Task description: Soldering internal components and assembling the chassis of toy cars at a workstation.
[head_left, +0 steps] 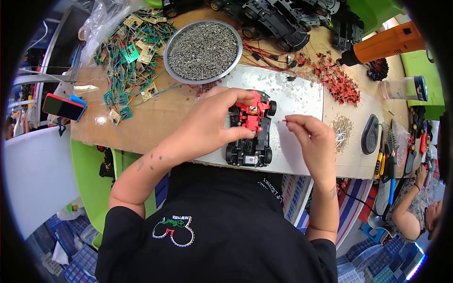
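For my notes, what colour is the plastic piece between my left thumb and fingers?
The plastic piece is red; the head view shows it best.

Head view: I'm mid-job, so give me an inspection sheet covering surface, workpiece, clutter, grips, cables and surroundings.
Surface: brown tabletop; white sheet under the work.
Workpiece: black toy car chassis with red part, on the sheet.
Clutter: circuit boards, round metal bowl of small metal pieces, red parts pile, orange tool.
Grips: left grip around the red part; right grip pinching a reddish piece, too small to identify.
Cables: grey coiled cord at right.
Surroundings: another person, lower right.
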A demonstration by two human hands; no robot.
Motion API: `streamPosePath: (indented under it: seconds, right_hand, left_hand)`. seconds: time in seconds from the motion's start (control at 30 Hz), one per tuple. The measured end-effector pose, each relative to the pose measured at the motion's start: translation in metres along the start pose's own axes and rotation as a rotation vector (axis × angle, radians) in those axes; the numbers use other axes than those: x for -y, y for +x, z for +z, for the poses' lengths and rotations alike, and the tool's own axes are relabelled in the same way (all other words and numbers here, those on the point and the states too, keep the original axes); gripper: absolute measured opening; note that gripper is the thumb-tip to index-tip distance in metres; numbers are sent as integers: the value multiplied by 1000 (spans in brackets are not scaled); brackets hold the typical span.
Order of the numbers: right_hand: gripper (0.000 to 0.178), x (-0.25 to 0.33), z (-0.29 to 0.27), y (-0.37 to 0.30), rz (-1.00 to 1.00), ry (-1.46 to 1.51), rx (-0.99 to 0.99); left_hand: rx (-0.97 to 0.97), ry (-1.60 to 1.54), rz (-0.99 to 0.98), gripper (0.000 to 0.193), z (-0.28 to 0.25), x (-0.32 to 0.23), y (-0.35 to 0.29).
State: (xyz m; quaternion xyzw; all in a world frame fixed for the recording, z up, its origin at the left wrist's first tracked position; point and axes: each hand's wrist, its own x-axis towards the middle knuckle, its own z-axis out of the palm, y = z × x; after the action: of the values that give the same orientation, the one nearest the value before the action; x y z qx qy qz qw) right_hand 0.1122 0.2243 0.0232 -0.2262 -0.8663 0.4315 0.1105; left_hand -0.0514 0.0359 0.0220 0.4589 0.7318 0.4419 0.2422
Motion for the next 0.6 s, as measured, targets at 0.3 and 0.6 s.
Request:
streamPosePath:
  seconds: [0.3, 0.6]
  right_hand:
    - [16, 26, 16, -22, -246, 19, 104]
    - [22, 38, 31, -21, -587, -411, 201]
  left_hand:
    - [-152, 0, 88, 54, 18, 18, -21]
    - [-4, 406, 189, 45, 19, 13, -74]
